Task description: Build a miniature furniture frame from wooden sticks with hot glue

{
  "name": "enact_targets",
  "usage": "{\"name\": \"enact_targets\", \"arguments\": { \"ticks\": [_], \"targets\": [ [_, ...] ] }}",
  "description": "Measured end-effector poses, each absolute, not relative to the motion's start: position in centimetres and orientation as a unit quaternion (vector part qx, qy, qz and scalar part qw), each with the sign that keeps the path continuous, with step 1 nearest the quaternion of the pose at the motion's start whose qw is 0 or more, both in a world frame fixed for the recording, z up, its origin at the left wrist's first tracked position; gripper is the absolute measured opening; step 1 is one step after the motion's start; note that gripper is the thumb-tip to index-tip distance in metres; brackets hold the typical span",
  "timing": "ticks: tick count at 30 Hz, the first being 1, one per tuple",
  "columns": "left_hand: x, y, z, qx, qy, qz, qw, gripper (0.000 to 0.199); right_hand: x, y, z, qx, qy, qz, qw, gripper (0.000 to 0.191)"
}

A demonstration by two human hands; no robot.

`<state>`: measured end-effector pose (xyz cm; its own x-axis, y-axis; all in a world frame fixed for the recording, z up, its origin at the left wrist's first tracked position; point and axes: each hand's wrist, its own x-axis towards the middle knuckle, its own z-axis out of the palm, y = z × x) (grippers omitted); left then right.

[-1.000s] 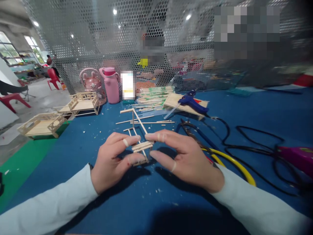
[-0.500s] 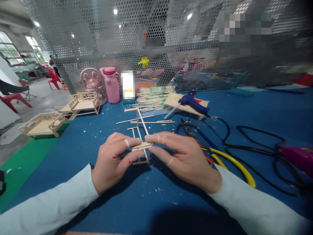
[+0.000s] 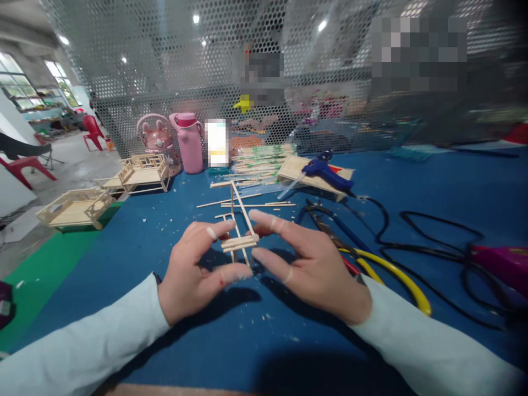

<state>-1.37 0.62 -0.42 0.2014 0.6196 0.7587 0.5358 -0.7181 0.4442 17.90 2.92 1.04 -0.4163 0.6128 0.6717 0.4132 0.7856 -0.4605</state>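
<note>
Step in hand: apparently aligning the frame (image 3: pixel 243 210), an open lattice of slim, pale wooden sticks (image 3: pixel 239 242) over the worktop (image 3: pixel 198 346). The left hand (image 3: pixel 190 269) straddles it, finger and thumb apart—grip unclear. The right hand (image 3: pixel 317 267) spreads beside its near end. Adjustment calls for light, even pressure.

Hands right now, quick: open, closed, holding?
Left hand: curved around the stick frame; whether it grips can't be told.
Right hand: open at the stick frame's right side, contact unclear.
</note>
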Motion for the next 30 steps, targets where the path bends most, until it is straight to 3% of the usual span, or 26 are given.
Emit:
{"name": "enact_targets", "arguments": {
  "ticks": [2,7,15,27,30],
  "targets": [
    [-1.39,0.5,-0.52,0.77,0.374,0.515,0.047,0.051,17.93,2.89,0.97,-0.311,-0.828,0.11,0.453,0.045],
    [-1.5,0.56,-0.93,0.762,0.38,0.522,0.049,0.03,17.81,2.88,1.01,-0.291,-0.837,0.095,0.453,0.021],
    [-1.38,0.72,-0.79,0.767,0.378,0.518,0.02,0.018,17.6,2.98,1.1,-0.303,-0.832,0.079,0.459,0.015],
    [-1.34,0.93,-0.85,0.772,0.374,0.515,0.003,0.016,17.29,2.93,1.26,-0.301,-0.82,0.069,0.481,0.012],
    [-1.4,0.91,-0.93,0.772,0.372,0.515,0.018,0.032,17.45,2.97,1.06,-0.304,-0.824,0.08,0.472,0.017]
  ]
}}
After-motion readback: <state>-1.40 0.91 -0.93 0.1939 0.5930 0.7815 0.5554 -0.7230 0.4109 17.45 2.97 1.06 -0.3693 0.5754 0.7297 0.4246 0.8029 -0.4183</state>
